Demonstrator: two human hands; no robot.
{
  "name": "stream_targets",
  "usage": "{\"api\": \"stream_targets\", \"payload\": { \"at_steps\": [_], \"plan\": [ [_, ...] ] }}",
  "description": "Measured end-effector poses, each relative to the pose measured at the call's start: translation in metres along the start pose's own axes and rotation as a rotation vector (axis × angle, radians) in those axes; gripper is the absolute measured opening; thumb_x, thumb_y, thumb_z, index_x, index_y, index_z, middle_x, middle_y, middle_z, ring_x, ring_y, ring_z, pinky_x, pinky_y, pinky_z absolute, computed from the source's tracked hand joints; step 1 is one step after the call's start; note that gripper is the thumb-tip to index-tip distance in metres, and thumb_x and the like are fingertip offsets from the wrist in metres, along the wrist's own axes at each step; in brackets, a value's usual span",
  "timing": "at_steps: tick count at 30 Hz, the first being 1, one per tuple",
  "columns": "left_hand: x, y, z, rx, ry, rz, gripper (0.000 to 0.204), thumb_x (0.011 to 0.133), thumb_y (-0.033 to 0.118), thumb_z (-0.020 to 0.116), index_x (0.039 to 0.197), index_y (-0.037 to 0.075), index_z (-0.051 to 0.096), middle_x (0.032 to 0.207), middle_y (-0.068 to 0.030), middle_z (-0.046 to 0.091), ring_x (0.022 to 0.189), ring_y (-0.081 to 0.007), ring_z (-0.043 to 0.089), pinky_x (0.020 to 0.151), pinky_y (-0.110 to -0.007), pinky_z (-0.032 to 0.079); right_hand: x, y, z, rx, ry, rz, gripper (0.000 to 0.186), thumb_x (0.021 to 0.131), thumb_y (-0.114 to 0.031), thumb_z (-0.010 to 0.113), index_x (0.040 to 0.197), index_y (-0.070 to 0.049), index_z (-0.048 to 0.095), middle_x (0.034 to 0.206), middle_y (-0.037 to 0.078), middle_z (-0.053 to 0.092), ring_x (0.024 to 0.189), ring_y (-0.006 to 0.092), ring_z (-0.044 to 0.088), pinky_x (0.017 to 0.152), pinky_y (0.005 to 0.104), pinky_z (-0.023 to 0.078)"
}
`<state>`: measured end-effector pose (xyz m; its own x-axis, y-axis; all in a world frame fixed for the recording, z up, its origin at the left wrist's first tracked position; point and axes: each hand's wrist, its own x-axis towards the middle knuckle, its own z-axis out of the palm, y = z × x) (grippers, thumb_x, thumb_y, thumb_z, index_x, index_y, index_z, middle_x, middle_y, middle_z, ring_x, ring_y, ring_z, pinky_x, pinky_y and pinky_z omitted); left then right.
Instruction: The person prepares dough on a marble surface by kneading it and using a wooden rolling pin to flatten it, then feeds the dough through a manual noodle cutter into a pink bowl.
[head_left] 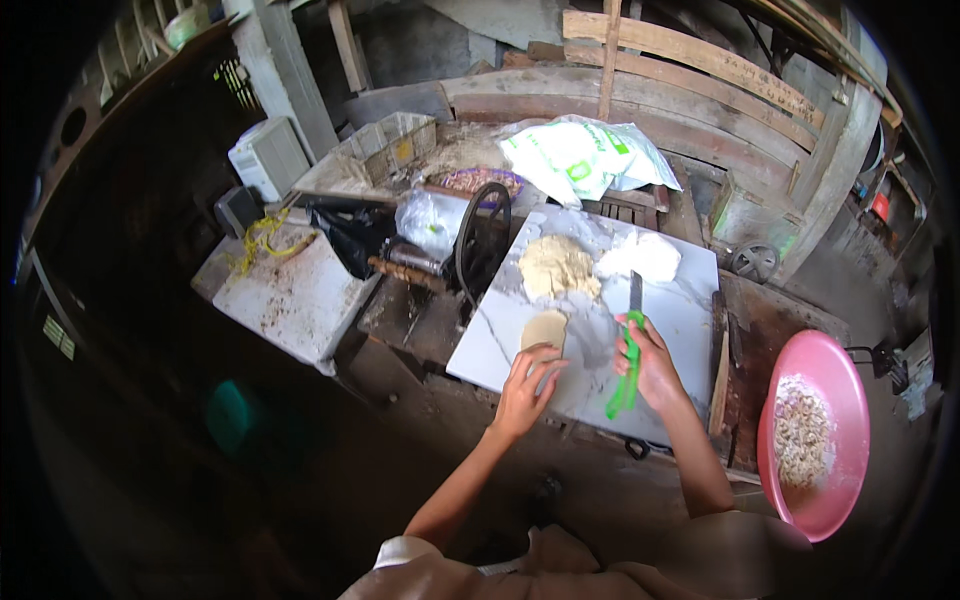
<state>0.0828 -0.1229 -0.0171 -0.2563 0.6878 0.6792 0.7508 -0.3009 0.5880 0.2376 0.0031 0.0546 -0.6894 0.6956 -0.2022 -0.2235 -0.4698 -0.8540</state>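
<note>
My left hand (528, 388) rests its fingertips on the near end of a flat, pale strip of dough (544, 330) on the marble-patterned board (480, 345). Its thumb and fingers are apart. Closed around a knife with a bright green handle (629, 365), my right hand (655, 368) holds it over the board, the short blade pointing away from me. Beyond both hands lie a rough mound of dough (557, 267) and, to its right, a heap of white flour (642, 257).
A hand-wheel machine (484, 240) stands left of the board, with a plastic bag (430, 222) on it. White sacks (580, 155) lie behind. A pink basin (830, 400) with a pale crumbly mix is at the right. A white table (290, 300) stands farther left.
</note>
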Motion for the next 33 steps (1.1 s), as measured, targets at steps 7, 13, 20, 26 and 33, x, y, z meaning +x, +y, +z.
{"api": "stream_targets", "payload": {
  "at_steps": [7,13,20,26,33],
  "plan": [
    [0.011,-0.073,0.012,0.205,-0.246,-0.165,0.039,0.079,0.008,0.059,0.115,0.000,0.045,0.126,-0.0136,0.042,0.123,-0.0336,0.035,0.101,-0.047,0.030,0.079,0.011,-0.031,-0.473,-0.088,0.011,0.021,0.095,-0.017,0.040,0.113,-0.007,0.042,0.070,0.001,0.045,0.056,0.0087,0.042,0.050,0.0229,0.037],
    [0.021,-0.099,0.016,0.301,-0.339,-0.206,0.051,0.085,0.026,0.054,0.127,0.001,0.038,0.137,-0.0134,0.033,0.130,-0.0316,0.026,0.106,-0.047,0.019,0.119,0.025,-0.022,-1.278,-0.075,-0.096,0.025,0.093,-0.026,0.043,0.105,-0.004,0.047,0.066,0.014,0.057,0.057,0.0303,0.055,0.054,0.0366,0.044],
    [0.029,-0.123,-0.009,0.303,-0.494,-0.159,0.057,0.085,0.031,0.053,0.132,0.004,0.036,0.140,-0.0106,0.032,0.133,-0.0273,0.022,0.107,-0.046,0.017,0.123,0.042,-0.006,-1.715,-0.108,-0.342,0.020,0.089,-0.024,0.047,0.096,-0.006,0.051,0.068,0.017,0.059,0.065,0.0350,0.059,0.055,0.0422,0.047],
    [0.031,-0.137,-0.031,0.222,-0.614,-0.111,0.059,0.084,0.027,0.056,0.134,0.006,0.034,0.140,-0.0101,0.031,0.133,-0.0262,0.023,0.107,-0.047,0.016,0.132,0.065,0.018,-2.013,-0.199,-0.460,0.015,0.084,-0.022,0.051,0.086,-0.008,0.055,0.058,0.011,0.058,0.051,0.0258,0.060,0.044,0.0364,0.046],
    [0.031,-0.144,-0.033,0.155,-0.605,-0.069,0.058,0.083,0.026,0.056,0.133,0.005,0.035,0.140,-0.0112,0.031,0.132,-0.0281,0.024,0.106,-0.048,0.018,0.141,0.074,0.026,-2.090,-0.185,-0.493,0.011,0.082,-0.019,0.050,0.078,-0.009,0.055,0.050,0.009,0.055,0.047,0.0248,0.059,0.042,0.0359,0.045]
  ]
}}
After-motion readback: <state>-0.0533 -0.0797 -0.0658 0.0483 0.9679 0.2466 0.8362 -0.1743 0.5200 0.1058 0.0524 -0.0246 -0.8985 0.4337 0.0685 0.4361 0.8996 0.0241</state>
